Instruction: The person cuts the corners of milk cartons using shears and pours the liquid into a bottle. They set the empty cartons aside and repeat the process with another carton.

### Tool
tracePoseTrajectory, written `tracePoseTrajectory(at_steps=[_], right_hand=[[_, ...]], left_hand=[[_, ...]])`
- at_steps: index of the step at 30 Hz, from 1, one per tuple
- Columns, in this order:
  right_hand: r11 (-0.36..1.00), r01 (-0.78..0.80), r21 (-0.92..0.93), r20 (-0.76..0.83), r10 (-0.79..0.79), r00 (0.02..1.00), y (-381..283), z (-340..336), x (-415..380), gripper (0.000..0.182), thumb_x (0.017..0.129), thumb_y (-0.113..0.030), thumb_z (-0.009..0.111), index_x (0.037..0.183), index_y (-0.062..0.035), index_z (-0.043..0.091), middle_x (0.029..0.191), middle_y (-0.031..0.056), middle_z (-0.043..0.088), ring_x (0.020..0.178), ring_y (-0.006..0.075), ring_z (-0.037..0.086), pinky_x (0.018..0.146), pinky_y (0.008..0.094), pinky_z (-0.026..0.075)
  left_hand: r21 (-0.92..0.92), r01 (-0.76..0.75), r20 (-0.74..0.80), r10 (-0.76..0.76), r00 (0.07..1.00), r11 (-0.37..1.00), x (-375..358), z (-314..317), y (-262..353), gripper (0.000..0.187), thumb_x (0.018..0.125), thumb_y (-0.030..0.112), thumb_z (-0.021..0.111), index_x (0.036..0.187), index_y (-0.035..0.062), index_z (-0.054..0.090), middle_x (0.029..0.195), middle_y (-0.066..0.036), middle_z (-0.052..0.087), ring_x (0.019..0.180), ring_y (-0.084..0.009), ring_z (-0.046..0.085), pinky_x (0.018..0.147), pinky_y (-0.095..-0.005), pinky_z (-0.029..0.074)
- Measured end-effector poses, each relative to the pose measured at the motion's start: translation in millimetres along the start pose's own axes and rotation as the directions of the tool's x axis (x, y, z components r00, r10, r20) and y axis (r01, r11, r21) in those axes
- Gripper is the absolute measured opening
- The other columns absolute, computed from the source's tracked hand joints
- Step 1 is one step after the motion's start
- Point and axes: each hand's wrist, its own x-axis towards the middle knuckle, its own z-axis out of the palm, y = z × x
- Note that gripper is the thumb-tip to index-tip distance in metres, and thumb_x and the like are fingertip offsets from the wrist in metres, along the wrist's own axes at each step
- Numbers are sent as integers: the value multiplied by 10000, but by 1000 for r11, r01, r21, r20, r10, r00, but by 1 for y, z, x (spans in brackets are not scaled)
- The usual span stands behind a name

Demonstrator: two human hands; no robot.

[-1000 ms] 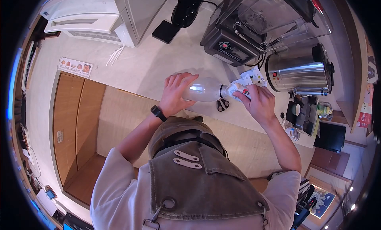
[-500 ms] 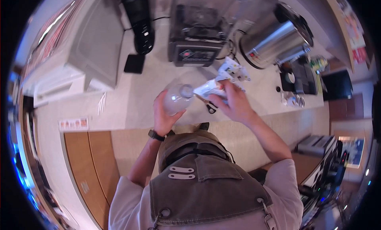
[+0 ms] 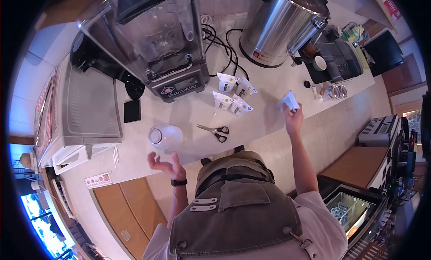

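Above the counter (image 3: pixel 188 114): right hand (image 3: pixel 292 118) pinching carton (image 3: pixel 288 100), left hand (image 3: pixel 165 165) open.

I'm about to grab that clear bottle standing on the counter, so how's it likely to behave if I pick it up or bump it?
The bottle stands upright with its mouth open, so a bump could probably tip it and spill. It looks like thin clear plastic, likely light and apt to give under a squeeze. Its round body would probably roll if it fell. The left hand is open beside it, not touching.

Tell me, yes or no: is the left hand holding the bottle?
No. The left hand is open and empty, just short of the bottle, which stands alone on the counter.
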Motion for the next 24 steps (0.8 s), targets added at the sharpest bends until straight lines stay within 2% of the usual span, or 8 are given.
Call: tracePoseTrajectory(at_steps=[5,6,9,11,13,16,19,24], right_hand=[[998,61,-27,-57,-63,996,30,7,51,493,971,-234,849,1280,47,587,1175,158,729,1060,225,720,933,360,562],[964,261,-57,-190,-267,945,48,14,51,487,957,-212,859,1285,20,584,1123,140,712,1045,231,701,933,363,551],[936,175,-305,-350,-281,893,45,15,7,359,945,-139,845,1192,2,625,1052,106,691,1021,204,683,919,347,543],[972,220,-76,218,-199,955,3,19,-36,198,936,-64,802,1073,-25,665,1011,89,689,969,202,695,855,352,562],[889,412,201,608,-443,659,-20,51,-69,177,874,-27,777,1028,-82,709,960,97,702,919,282,731,746,390,606],[663,709,238,774,-571,274,-52,107,-102,232,888,-221,774,1055,-75,705,1139,109,679,975,294,725,790,412,615],[467,872,143,679,-687,257,-43,143,-118,295,879,-251,775,1068,-39,695,1200,142,623,1043,287,693,835,424,600],[547,833,86,774,-563,290,-29,128,-105,331,912,-286,769,1078,-10,691,1190,152,595,1107,287,648,869,436,595]], left_hand=[[-41,-19,519,37,854,999,-31,20,65,259,954,70,774,1176,28,648,1075,-138,688,1040,-281,631,932,-434,506],[-48,2,579,26,815,999,-32,41,85,196,950,38,761,1126,38,674,1044,-137,697,1014,-304,649,913,-438,523],[-21,-12,659,23,752,1000,-17,97,116,164,930,-12,753,1075,53,711,1054,-140,714,1024,-348,671,920,-448,544],[-4,-58,653,46,756,998,-4,121,134,194,916,-25,750,1088,59,721,1093,-136,719,1059,-364,672,942,-451,547],[-16,-121,638,104,763,992,12,137,155,234,903,-36,740,1115,65,729,1130,-124,722,1093,-374,669,960,-451,549],[-189,-445,726,429,537,876,35,169,168,374,863,-16,766,1215,106,733,1286,-90,696,1250,-364,616,1052,-475,513],[-118,-626,874,381,303,771,48,186,200,499,854,48,795,1333,162,709,1421,-39,639,1406,-341,517,1144,-521,441],[-66,-801,927,334,171,595,39,204,168,558,826,143,826,1363,208,688,1433,-16,616,1393,-285,512,1171,-480,353]])
